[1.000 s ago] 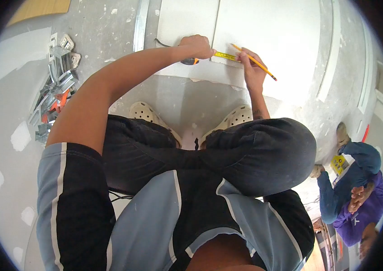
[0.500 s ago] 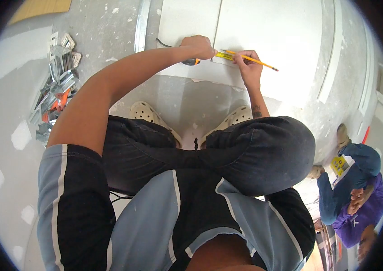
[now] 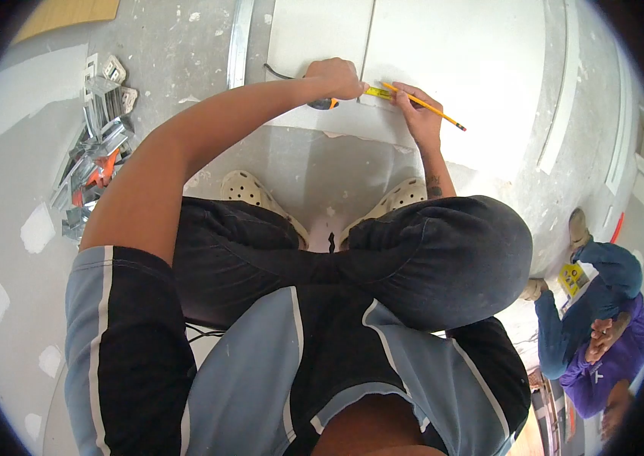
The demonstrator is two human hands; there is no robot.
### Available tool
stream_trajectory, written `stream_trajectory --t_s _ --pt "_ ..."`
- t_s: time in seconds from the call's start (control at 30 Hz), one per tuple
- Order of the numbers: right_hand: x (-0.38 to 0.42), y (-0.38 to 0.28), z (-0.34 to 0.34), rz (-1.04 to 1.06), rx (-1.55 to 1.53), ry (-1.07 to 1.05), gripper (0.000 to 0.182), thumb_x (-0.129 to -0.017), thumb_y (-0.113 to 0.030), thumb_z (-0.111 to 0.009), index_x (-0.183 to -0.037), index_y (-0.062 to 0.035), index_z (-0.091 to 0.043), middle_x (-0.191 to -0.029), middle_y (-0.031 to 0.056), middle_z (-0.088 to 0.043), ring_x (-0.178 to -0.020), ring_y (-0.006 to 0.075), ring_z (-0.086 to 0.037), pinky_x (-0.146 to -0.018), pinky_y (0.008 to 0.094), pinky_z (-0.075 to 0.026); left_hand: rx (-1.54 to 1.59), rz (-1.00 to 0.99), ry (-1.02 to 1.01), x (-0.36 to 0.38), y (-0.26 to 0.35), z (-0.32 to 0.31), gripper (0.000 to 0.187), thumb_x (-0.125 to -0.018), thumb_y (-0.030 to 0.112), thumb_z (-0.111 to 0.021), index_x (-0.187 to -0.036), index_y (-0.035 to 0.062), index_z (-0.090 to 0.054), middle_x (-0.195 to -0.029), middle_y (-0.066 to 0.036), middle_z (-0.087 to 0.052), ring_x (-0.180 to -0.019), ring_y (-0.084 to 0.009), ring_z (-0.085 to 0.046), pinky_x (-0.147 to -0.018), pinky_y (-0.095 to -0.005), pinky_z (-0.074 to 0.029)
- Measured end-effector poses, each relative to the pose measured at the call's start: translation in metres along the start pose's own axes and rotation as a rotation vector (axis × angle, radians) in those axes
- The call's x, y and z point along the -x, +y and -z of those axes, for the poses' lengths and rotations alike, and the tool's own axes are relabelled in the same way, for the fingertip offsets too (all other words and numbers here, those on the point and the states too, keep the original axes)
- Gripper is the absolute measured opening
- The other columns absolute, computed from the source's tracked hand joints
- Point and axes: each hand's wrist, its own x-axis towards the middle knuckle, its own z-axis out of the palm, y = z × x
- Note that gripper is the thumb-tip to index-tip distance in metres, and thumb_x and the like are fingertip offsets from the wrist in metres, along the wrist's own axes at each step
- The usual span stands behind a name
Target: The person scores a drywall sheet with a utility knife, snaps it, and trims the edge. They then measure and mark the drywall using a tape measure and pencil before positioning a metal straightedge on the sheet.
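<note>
My left hand [image 3: 335, 79] is closed on a tape measure [image 3: 323, 104], whose black and orange case shows below the palm. A short stretch of its yellow blade [image 3: 379, 93] runs across to my right hand [image 3: 418, 111]. That hand pinches a yellow pencil [image 3: 441, 116] and has its fingertips at the blade's end. The pencil's point lies just above the blade. Under both hands are flat white boards [image 3: 451, 53] on the floor, with a dark straight seam between them near the blade.
Metal pieces [image 3: 101, 125] lie heaped on the left, near a metal strip [image 3: 240, 45]. Long white strips [image 3: 561, 99] lie on the right. A person in a purple top [image 3: 607, 365] sits at lower right. My light clogs [image 3: 250, 190] stand at the board's near edge.
The pencil has tilted more steeply, its point shifting slightly right over the tape blade. My left hand stays nearly in place on the tape measure.
</note>
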Motion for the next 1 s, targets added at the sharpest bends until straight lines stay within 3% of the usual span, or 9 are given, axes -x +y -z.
stream_trajectory --t_s 0.73,1.0 --pt "-0.003 0.012 -0.006 0.018 0.183 0.014 0.02 -0.081 -0.017 -0.062 -0.092 -0.0032 -0.071 -0.081 0.0071 -0.069 -0.071 0.0117 -0.062 -0.068 0.0252 -0.05 0.035 -0.006 0.031 -0.001 -0.001 0.0 0.054 -0.086 0.051 -0.05 -0.096 0.0012 -0.067 -0.096 -0.016 -0.066 -0.087 -0.0273 -0.065 -0.073 -0.039 -0.051" --pt "-0.001 0.005 -0.007 0.012 0.248 0.02 0.02 -0.081 -0.019 -0.062 -0.092 -0.004 -0.071 -0.083 0.0078 -0.07 -0.071 0.0115 -0.062 -0.068 0.0249 -0.05 0.008 0.006 0.03 -0.002 0.001 -0.002 0.055 -0.087 0.052 -0.049 -0.101 0.0016 -0.065 -0.098 -0.016 -0.066 -0.091 -0.0275 -0.065 -0.075 -0.0399 -0.051"
